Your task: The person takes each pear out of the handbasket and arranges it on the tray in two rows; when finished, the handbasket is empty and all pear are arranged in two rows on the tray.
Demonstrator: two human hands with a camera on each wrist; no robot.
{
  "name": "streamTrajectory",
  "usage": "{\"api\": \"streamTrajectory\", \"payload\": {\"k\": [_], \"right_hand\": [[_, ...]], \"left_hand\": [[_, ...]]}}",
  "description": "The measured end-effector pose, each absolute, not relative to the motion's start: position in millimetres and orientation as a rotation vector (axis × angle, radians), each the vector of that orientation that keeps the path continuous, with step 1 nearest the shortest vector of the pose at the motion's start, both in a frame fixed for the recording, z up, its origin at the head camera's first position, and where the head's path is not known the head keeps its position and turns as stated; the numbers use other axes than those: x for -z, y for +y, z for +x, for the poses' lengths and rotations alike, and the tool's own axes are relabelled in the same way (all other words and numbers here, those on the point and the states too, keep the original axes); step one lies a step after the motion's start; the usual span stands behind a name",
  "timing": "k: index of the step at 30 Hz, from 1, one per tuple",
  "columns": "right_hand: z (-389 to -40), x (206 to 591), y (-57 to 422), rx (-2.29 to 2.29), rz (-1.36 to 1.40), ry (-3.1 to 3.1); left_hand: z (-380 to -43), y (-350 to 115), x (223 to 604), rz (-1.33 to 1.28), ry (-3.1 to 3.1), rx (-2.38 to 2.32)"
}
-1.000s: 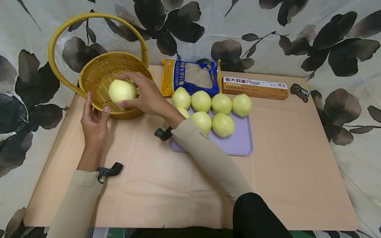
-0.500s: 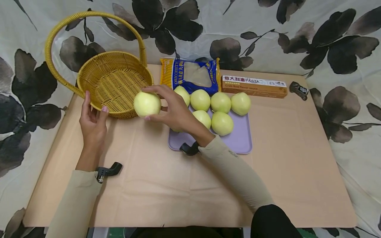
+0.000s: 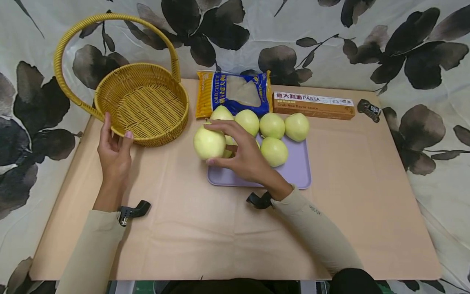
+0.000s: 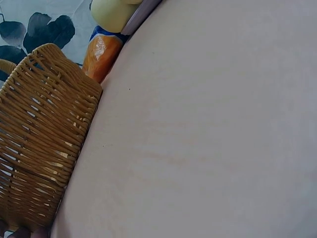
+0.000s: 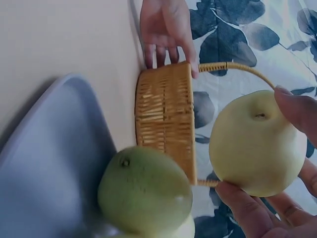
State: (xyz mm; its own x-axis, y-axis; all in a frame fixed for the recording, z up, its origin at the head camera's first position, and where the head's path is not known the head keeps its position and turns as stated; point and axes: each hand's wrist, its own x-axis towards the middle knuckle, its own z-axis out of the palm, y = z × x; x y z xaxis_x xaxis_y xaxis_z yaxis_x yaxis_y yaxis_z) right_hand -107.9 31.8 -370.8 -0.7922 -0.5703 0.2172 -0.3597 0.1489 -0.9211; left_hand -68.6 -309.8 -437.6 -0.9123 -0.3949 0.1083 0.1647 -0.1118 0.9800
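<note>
In the head view my right hand [image 3: 244, 153] pinches a pale yellow-green pear [image 3: 209, 143] between thumb and fingers, over the left edge of the lilac tray [image 3: 299, 171]. The right wrist view shows the same pear [image 5: 257, 144] with its dimpled end visible. Several similar pears [image 3: 274, 152] sit on the tray, some partly hidden behind this hand. At the left, my left hand [image 3: 115, 157] rests against the near outer side of a yellow wicker basket [image 3: 154, 141], its index finger and thumb extended along the wall. The basket's woven bottom shows.
Behind the tray lies a blue and yellow pasta bag [image 3: 242, 92]. Beside it are a brown pasta box [image 3: 313, 110] and a small black packet [image 3: 369, 110]. The basket's tall hoop handle [image 3: 117, 17] rises at the back left, before a floral cloth [image 3: 286, 24].
My right hand has carried the pear out of the basket, rightward and towards me, to the tray's left edge. The left hand has stayed against the basket.
</note>
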Motion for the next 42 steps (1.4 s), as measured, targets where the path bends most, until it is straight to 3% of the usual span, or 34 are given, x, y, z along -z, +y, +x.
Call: {"api": "streamTrajectory", "payload": {"k": [30, 42], "right_hand": [[-102.5, 372.7, 194.5, 1.890, -0.396, 2.525], [-103.7, 397.5, 228.8, 1.535, -0.281, 2.623]], "left_hand": [[-70.1, -311.5, 438.5, 0.281, -1.781, 2.126], [-67.5, -307.3, 433.8, 0.284, -1.776, 2.139]]}}
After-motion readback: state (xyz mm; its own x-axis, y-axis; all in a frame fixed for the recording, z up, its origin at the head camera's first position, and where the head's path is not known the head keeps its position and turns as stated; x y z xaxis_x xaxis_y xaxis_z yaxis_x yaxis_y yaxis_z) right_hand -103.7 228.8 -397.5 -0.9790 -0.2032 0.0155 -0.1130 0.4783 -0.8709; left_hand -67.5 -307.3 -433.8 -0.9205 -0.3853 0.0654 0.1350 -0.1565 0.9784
